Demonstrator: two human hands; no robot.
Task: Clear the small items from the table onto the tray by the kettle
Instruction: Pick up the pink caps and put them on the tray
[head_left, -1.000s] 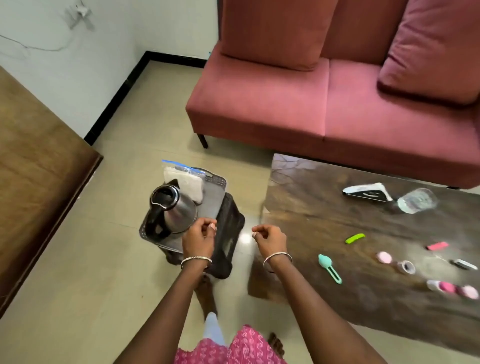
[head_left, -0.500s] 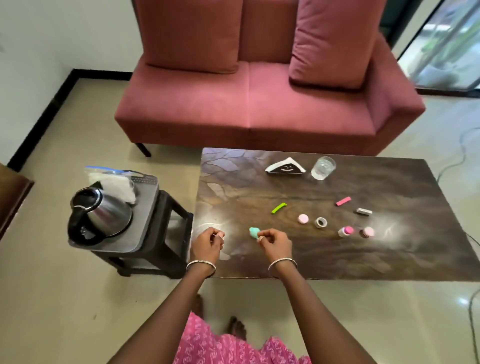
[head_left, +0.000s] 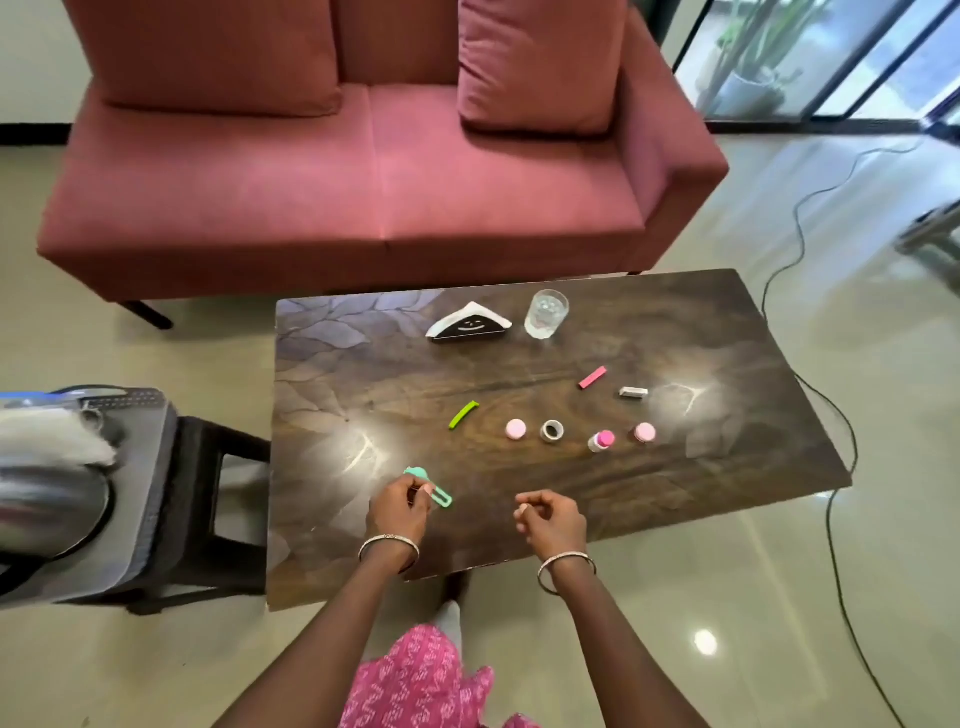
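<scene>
Grip of left hand (head_left: 397, 512) pinches teal scoop (head_left: 440, 497) (near table (head_left: 727, 353) edge); right hand (head_left: 551, 519) curled, empty.

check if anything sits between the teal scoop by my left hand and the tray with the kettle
Nothing visible does. The left hand pinches the teal scoop near the left edge of the table; only bare tabletop and an open gap lie toward the tray. The kettle fills its left part, leaving the side nearest the table bare.
</scene>
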